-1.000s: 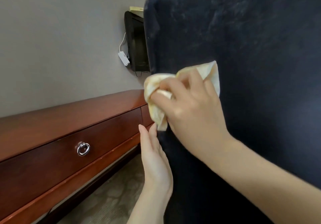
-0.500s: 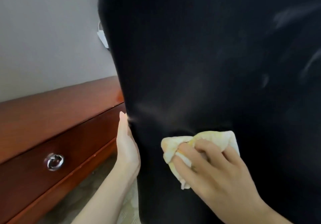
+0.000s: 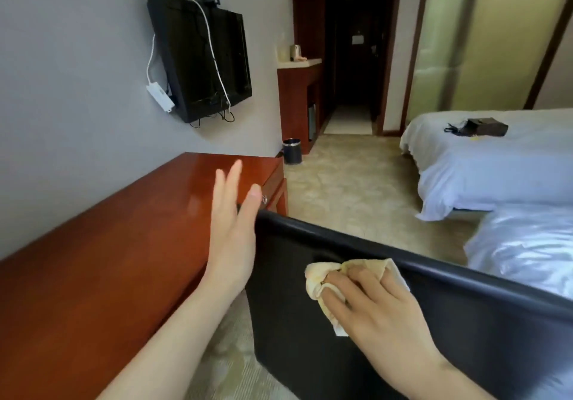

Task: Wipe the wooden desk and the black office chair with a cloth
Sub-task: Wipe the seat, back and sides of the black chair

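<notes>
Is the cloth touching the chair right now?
Touching. The head view shows the right hand pressing the cloth against the chair, with no gap.

The right hand (image 3: 381,306) covers much of the cloth (image 3: 316,278); the chair (image 3: 294,322) is cut off below.

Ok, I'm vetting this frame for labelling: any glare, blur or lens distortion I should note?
Head view: a pale sheen glares on the wooden desk by the left hand, whose fingers look smeared; the right hand gripping the cloth is sharper; a highlight runs along the top edge of the black office chair; wide-angle distortion bows the door frames.
</notes>
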`<state>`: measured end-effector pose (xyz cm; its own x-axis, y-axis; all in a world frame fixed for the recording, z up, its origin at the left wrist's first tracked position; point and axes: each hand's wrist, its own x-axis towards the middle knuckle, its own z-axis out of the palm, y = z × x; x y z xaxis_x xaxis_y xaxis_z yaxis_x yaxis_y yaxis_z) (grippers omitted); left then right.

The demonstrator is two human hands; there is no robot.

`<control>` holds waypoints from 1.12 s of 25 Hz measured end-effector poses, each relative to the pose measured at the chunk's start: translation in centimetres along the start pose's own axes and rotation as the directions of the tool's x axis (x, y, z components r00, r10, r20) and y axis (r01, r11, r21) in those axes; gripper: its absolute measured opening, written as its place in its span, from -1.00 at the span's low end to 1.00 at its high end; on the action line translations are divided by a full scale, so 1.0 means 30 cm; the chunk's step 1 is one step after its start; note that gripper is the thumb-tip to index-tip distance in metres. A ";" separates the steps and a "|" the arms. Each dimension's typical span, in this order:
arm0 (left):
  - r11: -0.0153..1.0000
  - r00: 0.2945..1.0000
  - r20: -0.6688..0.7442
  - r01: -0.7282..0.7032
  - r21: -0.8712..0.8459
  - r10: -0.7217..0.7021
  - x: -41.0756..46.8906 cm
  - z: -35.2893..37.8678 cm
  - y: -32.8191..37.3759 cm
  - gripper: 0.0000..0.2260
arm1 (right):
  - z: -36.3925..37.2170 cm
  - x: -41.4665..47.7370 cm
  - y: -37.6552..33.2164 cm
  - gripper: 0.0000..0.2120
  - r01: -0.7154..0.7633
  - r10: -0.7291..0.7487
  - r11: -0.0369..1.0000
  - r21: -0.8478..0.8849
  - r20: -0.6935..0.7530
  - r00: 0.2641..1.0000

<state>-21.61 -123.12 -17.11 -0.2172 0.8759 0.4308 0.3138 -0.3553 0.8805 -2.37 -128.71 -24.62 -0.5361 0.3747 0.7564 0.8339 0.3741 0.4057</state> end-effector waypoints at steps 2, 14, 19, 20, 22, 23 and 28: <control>0.994 0.978 0.192 0.066 0.090 -0.082 -0.014 -0.029 0.098 -0.59 | -0.072 0.028 0.013 -0.66 -0.082 0.077 0.996 0.044 0.113 0.991; 0.717 0.816 0.551 -0.276 0.640 -0.177 -0.211 0.046 0.193 -0.45 | -0.376 -0.097 0.283 -0.67 -0.849 0.815 0.525 0.067 0.250 0.523; 0.796 0.865 0.462 -0.134 0.590 -0.197 -0.254 0.105 0.219 -0.50 | -0.451 -0.305 0.412 -0.52 -0.989 0.937 0.040 0.141 0.339 0.086; 0.812 0.876 0.438 -0.101 0.575 -0.201 -0.263 0.117 0.223 -0.51 | -0.453 -0.319 0.405 -0.54 -0.980 0.930 -0.062 0.191 0.366 0.012; 0.838 0.892 0.399 -0.046 0.544 -0.211 -0.280 0.136 0.229 -0.52 | -0.444 -0.319 0.378 -0.59 -0.930 0.925 -0.196 0.312 0.374 -0.069; 0.847 0.896 0.384 -0.017 0.531 -0.223 -0.287 0.142 0.232 -0.52 | -0.439 -0.307 0.369 -0.62 -0.906 0.929 -0.222 0.361 0.359 -0.084; 0.853 0.911 0.330 0.044 0.520 -0.248 -0.314 0.168 0.266 -0.50 | -0.424 -0.212 0.360 -0.65 -0.917 0.970 -0.032 0.399 0.233 0.068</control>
<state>-12.40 -132.56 -15.13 0.0295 0.9936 0.1087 0.7390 -0.0949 0.6670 11.71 -137.84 -18.54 0.7422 0.5860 0.3251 0.4125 -0.0172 -0.9108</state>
